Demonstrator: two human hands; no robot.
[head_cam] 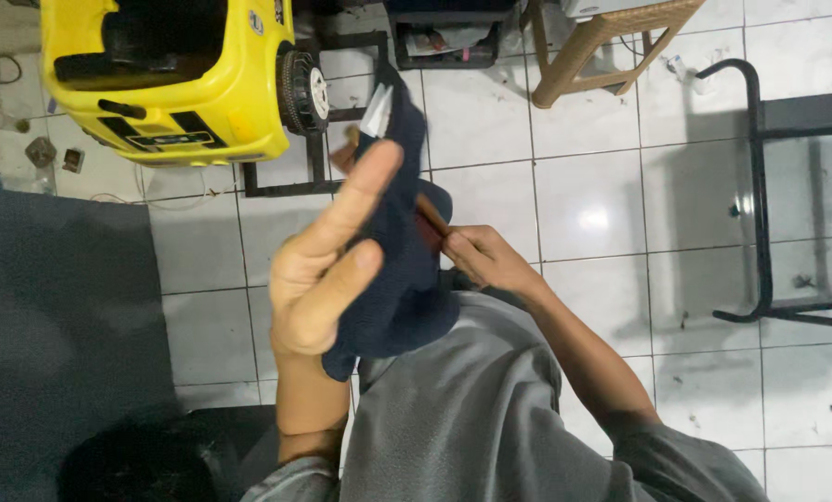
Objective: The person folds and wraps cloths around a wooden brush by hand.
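Light is bright and even, coming from above me. A soft white glare spot sits on the floor tiles (590, 219) right of centre. The black metal frame (762, 186) throws a broad grey shadow across the tiles at far right. My left hand (327, 260) is close to the lens, a little soft and washed warm. The yellow toy car (170, 79) shows clean colour, no clipping. The dark mat (58, 316) at left goes nearly flat, little detail. Slight softness throughout.

Home room: white floor tiles (602, 204), yellow ride-on toy car (170, 79), wicker stool (611, 37).
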